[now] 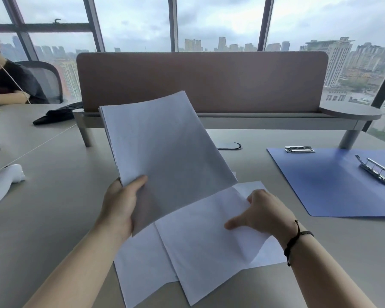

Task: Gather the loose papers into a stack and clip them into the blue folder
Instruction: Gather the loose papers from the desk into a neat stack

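Hands gathering papers, left hand [118,204] gripping stack [162,147], right hand [262,215] pinching sheet [205,241]

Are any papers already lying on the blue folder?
No. The blue folder lies open and bare, while the left hand holds a stack and the right hand lifts a loose sheet.

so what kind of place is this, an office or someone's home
Most likely a high-rise office: shared grey desks split by a brown divider panel, a mesh office chair at the next desk, and tall windows over city towers.
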Demonstrator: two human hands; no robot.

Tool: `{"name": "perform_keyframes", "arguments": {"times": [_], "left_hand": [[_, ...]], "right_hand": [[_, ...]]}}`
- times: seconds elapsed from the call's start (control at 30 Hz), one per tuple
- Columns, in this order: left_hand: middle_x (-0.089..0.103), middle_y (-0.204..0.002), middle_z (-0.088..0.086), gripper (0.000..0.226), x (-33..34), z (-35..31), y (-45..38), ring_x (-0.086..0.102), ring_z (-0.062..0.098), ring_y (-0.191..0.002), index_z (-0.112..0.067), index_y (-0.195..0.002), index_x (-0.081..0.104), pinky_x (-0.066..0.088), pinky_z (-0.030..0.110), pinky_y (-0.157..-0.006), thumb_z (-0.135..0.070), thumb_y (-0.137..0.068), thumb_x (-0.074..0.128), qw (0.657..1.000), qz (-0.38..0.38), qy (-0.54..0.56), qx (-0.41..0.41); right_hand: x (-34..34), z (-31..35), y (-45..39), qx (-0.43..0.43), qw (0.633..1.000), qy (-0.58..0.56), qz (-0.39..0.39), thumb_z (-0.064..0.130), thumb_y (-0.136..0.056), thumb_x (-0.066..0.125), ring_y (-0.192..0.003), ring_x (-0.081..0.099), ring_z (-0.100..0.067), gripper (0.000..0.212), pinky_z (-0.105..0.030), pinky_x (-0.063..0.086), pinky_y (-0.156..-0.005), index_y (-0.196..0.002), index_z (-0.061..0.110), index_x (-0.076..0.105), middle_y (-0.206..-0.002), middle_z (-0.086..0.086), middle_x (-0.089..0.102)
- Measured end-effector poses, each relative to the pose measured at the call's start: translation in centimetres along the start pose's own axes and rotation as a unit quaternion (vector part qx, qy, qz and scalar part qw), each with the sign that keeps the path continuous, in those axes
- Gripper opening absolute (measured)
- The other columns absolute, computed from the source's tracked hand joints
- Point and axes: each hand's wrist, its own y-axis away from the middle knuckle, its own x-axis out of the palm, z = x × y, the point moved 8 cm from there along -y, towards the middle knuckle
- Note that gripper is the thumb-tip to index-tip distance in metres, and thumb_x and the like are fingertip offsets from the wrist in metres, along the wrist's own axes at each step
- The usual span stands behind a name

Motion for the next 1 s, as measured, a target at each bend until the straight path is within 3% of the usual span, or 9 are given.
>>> {"name": "perform_keyframes", "arguments": {"times": [0.1, 0.23, 0.33, 0.4, 0.5, 0.57, 0.63, 0.83, 1.0], "left_hand": [[0.078, -0.108, 0.002, 0.022, 0.0, 0.0, -0.2, 0.075, 0.023, -0.097, -0.015, -0.114, 0.073, 0.056, 0.038, -0.086, -0.014, -0.094, 0.065, 1.000, 0.007, -0.016, 0.014], [0.079, -0.106, 0.000, 0.022, 0.0, -0.1, -0.2, 0.075, 0.020, -0.095, -0.016, -0.116, 0.072, 0.056, 0.036, -0.083, -0.015, -0.095, 0.065, 1.000, 0.014, -0.012, 0.018], [0.079, -0.103, -0.002, 0.018, -0.2, -0.1, -0.4, 0.075, 0.021, -0.097, -0.016, -0.110, 0.074, 0.055, 0.038, -0.088, -0.016, -0.094, 0.067, 1.000, 0.005, -0.022, 0.022], [0.080, -0.101, -0.004, 0.014, -0.4, -0.1, -0.5, 0.074, 0.019, -0.097, -0.016, -0.105, 0.075, 0.055, 0.036, -0.090, -0.017, -0.092, 0.068, 0.999, -0.003, -0.031, 0.028], [0.078, -0.106, -0.002, 0.015, -0.6, -0.3, -0.6, 0.072, 0.021, -0.103, -0.016, -0.105, 0.075, 0.053, 0.038, -0.096, -0.017, -0.091, 0.069, 0.998, -0.012, -0.044, 0.036], [0.078, -0.107, -0.004, 0.016, -0.6, -0.6, -0.5, 0.072, 0.019, -0.104, -0.017, -0.105, 0.075, 0.053, 0.036, -0.094, -0.018, -0.091, 0.069, 0.998, -0.012, -0.051, 0.047], [0.078, -0.107, -0.006, 0.017, -0.2, -0.9, -0.1, 0.071, 0.016, -0.104, -0.018, -0.107, 0.075, 0.053, 0.035, -0.092, -0.019, -0.091, 0.068, 0.997, -0.004, -0.049, 0.059], [0.077, -0.111, 0.001, 0.041, -0.3, -1.2, 0.3, 0.072, 0.027, -0.106, -0.019, -0.116, 0.071, 0.052, 0.054, -0.100, -0.031, -0.078, 0.075, 0.998, -0.002, -0.025, 0.064], [0.078, -0.108, 0.004, 0.020, 0.8, -0.9, 0.7, 0.072, 0.031, -0.105, -0.016, -0.111, 0.074, 0.053, 0.051, -0.097, -0.015, -0.095, 0.062, 0.998, 0.034, -0.020, 0.046]], "right_hand": [[0.1, -0.1, -0.4, -0.014, 0.999, -0.034, 0.001, 0.053, -0.050, 0.089, -0.078, 0.059, -0.016, 0.060, -0.028, 0.044, -0.056, -0.089, 0.018, 0.059, -0.082, 0.007, 0.060], [-0.7, 0.6, -0.7, -0.074, 0.992, -0.084, -0.053, 0.030, -0.082, 0.069, -0.068, 0.059, -0.017, 0.009, -0.030, 0.045, -0.059, -0.083, 0.026, 0.062, -0.071, 0.008, 0.062], [-0.7, 1.1, -0.6, -0.094, 0.974, -0.196, -0.059, 0.030, -0.093, 0.060, -0.059, 0.063, -0.020, 0.018, -0.027, 0.046, -0.054, -0.078, 0.022, 0.068, -0.067, 0.001, 0.072], [-0.9, 1.2, -0.2, -0.079, 0.941, -0.323, -0.054, 0.024, -0.096, 0.060, -0.052, 0.063, -0.017, 0.020, -0.022, 0.045, -0.048, -0.079, 0.019, 0.070, -0.071, -0.003, 0.076], [-0.6, 1.7, 0.5, -0.052, 0.837, -0.545, -0.010, 0.008, -0.098, 0.055, -0.056, 0.066, -0.022, 0.021, -0.030, 0.053, -0.054, -0.093, 0.015, 0.075, -0.077, -0.009, 0.077], [-0.4, 2.2, 0.8, -0.052, 0.773, -0.632, 0.024, 0.004, -0.099, 0.052, -0.062, 0.068, -0.022, 0.025, -0.033, 0.056, -0.059, -0.099, 0.013, 0.075, -0.084, -0.009, 0.076], [-0.1, 3.1, 1.3, -0.064, 0.733, -0.674, 0.060, 0.003, -0.100, 0.048, -0.068, 0.072, -0.022, 0.030, -0.033, 0.059, -0.058, -0.099, 0.012, 0.077, -0.090, -0.009, 0.078], [0.4, 4.2, 1.5, -0.093, 0.725, -0.677, 0.090, 0.006, -0.097, 0.055, -0.066, 0.072, -0.023, 0.030, -0.033, 0.058, -0.059, -0.094, 0.019, 0.081, -0.088, -0.008, 0.079], [0.4, 4.7, 1.9, -0.107, 0.723, -0.674, 0.106, 0.001, -0.096, 0.049, -0.079, 0.073, -0.025, 0.037, -0.033, 0.058, -0.067, -0.113, 0.018, 0.077, -0.103, -0.010, 0.079]]}}
